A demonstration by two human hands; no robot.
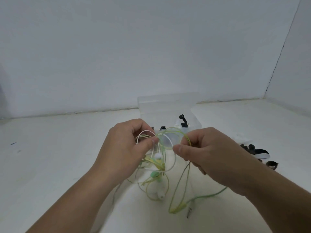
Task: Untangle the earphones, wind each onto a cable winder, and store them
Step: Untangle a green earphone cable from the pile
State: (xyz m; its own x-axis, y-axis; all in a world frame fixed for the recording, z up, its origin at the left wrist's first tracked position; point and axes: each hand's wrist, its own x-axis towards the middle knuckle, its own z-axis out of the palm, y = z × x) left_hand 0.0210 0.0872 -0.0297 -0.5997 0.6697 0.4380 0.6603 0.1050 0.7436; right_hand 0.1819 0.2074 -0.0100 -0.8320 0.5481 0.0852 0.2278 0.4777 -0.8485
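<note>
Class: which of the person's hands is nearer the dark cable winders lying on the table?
Right. The right hand sits just left of the cable winders; the left hand is farther left, across the tangled earphones.

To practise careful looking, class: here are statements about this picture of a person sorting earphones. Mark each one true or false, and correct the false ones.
1. Both hands pinch cables of the tangle. True: the left hand and the right hand each grip strands of the tangle of earphone cables.
2. The tangle has green-yellow and white cables. True.
3. The clear box is nearer the camera than the hands. False: the clear box stands behind the hands, towards the wall.
4. The clear box holds nothing. False: a black earphone shows inside it.
5. Dark pieces lie on the table left of the hands. False: the dark pieces lie on the table to the right of the right hand.
</note>
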